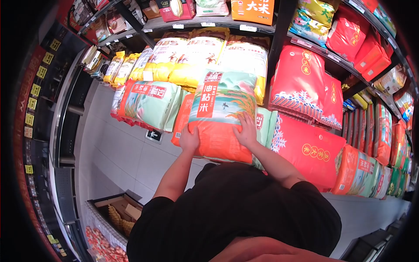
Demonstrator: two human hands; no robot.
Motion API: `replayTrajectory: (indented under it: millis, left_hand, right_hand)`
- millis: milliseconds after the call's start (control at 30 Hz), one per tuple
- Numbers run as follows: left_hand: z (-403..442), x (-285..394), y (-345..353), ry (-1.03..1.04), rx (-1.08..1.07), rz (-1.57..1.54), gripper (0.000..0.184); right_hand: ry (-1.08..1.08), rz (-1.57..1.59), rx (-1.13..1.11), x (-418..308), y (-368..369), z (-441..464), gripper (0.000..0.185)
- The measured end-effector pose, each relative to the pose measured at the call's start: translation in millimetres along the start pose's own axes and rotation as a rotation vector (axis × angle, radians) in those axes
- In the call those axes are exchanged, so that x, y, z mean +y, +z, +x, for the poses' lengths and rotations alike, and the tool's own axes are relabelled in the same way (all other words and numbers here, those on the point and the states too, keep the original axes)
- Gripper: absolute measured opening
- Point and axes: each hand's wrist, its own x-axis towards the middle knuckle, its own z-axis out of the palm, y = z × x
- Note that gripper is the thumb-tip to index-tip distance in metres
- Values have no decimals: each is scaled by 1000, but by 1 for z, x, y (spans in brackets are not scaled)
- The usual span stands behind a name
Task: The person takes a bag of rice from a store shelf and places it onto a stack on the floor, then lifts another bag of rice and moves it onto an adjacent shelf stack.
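Note:
A large orange and green rice bag (224,135) lies in front of my body, on top of other bags. My left hand (189,139) rests against its left lower edge, thumb and fingers apart. On the right part of the bag's face lies my right hand (245,131), its fingers spread over the printed picture. A similar green and orange bag (148,102) is to the left. To the right lies a flat red bag (305,148). Behind the bag stand yellow and white rice bags (187,56).
Shelves (257,29) with boxes and bags rise at the back. More red bags (299,81) are stacked at the right. At the lower left stands a wire basket (98,218) with a box inside. Grey floor tiles (115,148) and a dark cabinet line the left.

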Motion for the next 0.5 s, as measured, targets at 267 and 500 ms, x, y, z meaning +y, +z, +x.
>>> replayTrajectory:
  millis: [267,500]
  left_hand:
    - [-2,2,-2,-3,4,9,67]
    - [-1,0,0,7,17,6,67]
  right_hand:
    - [11,-14,-18,2,2,0,63]
    - [17,-7,-27,2,0,1,63]
